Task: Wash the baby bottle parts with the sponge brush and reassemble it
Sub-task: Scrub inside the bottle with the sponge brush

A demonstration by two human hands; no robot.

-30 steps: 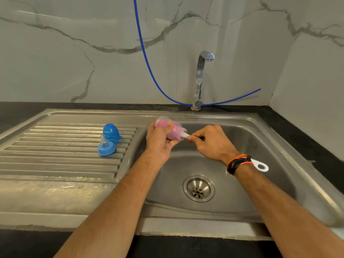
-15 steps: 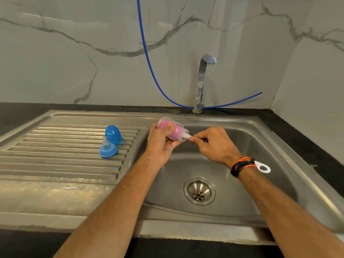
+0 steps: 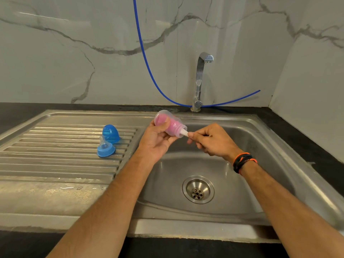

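Scrubbing now: we judge the bottle-body wash is under way, with the pink sponge brush pushed inside the clear bottle above the sink.
Left hand: our fingers wrap the bottle, tilted mouth-right.
Right hand: our fingers pinch the brush's white handle at the bottle mouth.
Waiting parts: blue cap and blue nipple ring on the drainboard.
Next: probably withdrawing the brush straight out, then rinsing under the tap.

Left hand grips bottle — right hand pinches brush handle.
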